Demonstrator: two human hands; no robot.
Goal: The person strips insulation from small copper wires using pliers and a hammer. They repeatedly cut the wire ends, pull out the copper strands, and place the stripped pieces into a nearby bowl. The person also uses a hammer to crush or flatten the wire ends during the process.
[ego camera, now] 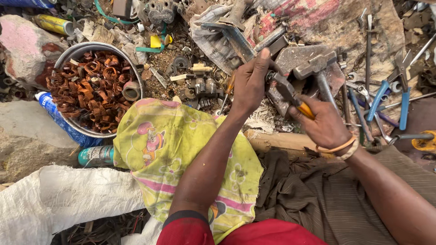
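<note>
- Far to the left of our fingers we see a round metal bowl point(61, 56) full of rusty copper-coloured rings point(91, 86), and a short piece of pipe point(131, 90) lies among them
- Below the bowl, two bottles lie on the ground, a blue one point(59, 120) and a teal one point(95, 155)
- A yellow-green cloth with cartoon prints point(168, 149) is spread under our left forearm
- Just left of our left fingers, small grey metal parts point(202, 84) and a screwdriver with orange handle point(228, 90) lie in the dirt
- Our left hand point(250, 84) is closed around a small dark piece, which we cannot identify, because the fingers cover it
- Between both hands are the pliers point(290, 95); the nose touches the piece at our left fingertips
- Our right hand point(322, 122) is clamped on the orange pliers handle point(305, 110), with rubber bands point(340, 147) on the wrist
- Just above our right fingers a hammer point(318, 68) rests on a flat metal block point(295, 59)
- Well to the right of our fingers lie blue-handled pliers point(390, 97) and several long tools point(368, 45)
</note>
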